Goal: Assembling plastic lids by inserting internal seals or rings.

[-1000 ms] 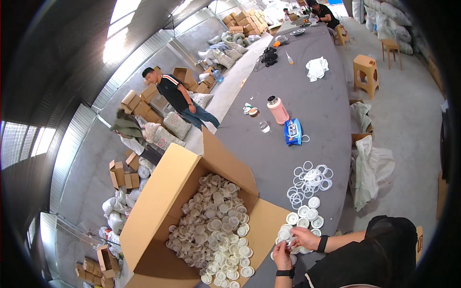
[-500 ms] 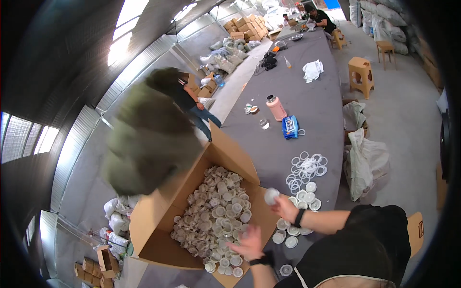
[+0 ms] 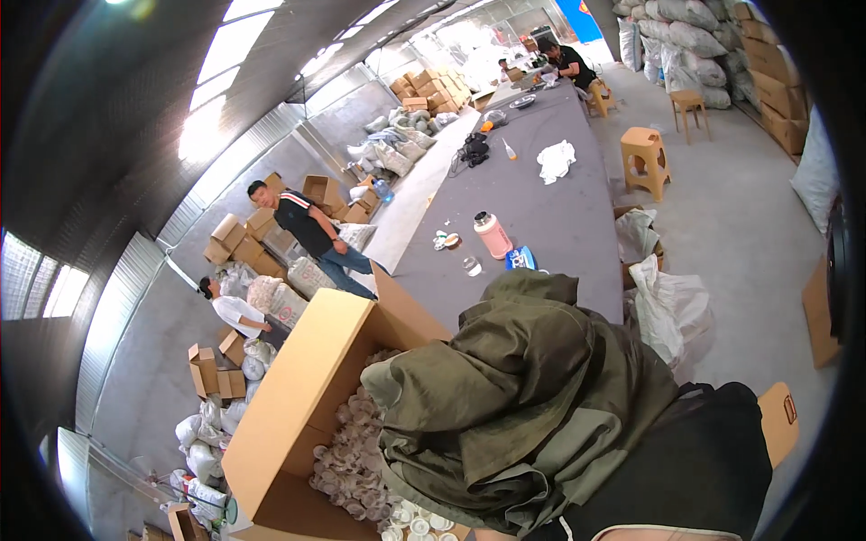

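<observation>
I'd judge the step in hand to be a halted bit of disc handling: a crumpled olive-green jacket [image 3: 532,388] lies in a heap right in front of me, across the near part of the tabletop [image 3: 541,225] and over one side of the open cardboard box [image 3: 298,361]. Neither my left hand nor my right hand shows; only a sliver of skin peeps out at the lower edge below the cloth, so I cannot tell whether my grip is spread, pressed together or pinching something. The pale plastic discs [image 3: 347,460] I can see are piled inside the box, with whiter ones down toward its near flap, and the jacket hides the rest of that side. To my mind, the next move calls for getting the fabric off this spot, gathering it up by a fold rather than dragging it, since a trailing hem could catch on the box's edge or sweep discs out. Beyond the jacket, a blue packet [image 3: 520,258] is partly covered from my viewpoint, with a pink flask [image 3: 492,236] and a clear cup [image 3: 472,266] near it; they seem worth minding if the cloth swings that way. Farther along lies a white rag [image 3: 557,162]. Past the box, a person in a dark shirt [image 3: 307,221] stands near another in a white top [image 3: 239,311].
</observation>
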